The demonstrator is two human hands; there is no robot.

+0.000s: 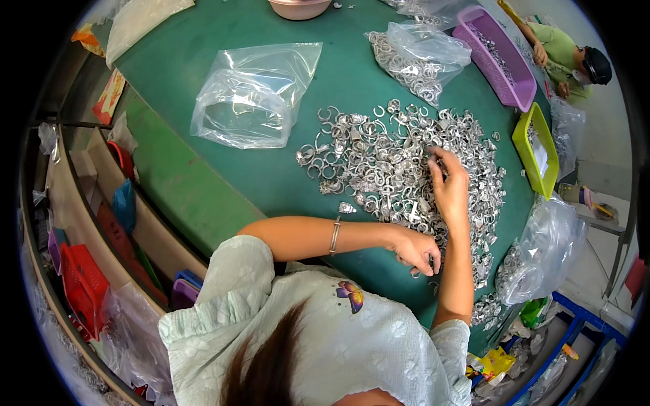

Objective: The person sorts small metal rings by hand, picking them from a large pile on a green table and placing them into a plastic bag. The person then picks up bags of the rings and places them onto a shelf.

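Long dark hair [272,358] hangs at seven o'clock, the left hand [416,250] is curled at four, and the right hand [450,186], fingers bent, touches the heap of silvery metal rings [396,166] at two, though whether either grasps any I cannot tell.

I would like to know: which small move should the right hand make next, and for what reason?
Probably the right hand should draw a few pieces from the loose heap of silver-coloured metal rings toward the left hand. It reaches in over the heap, while the left hand is curled at the heap's near edge. Whether either holds a ring is unclear.
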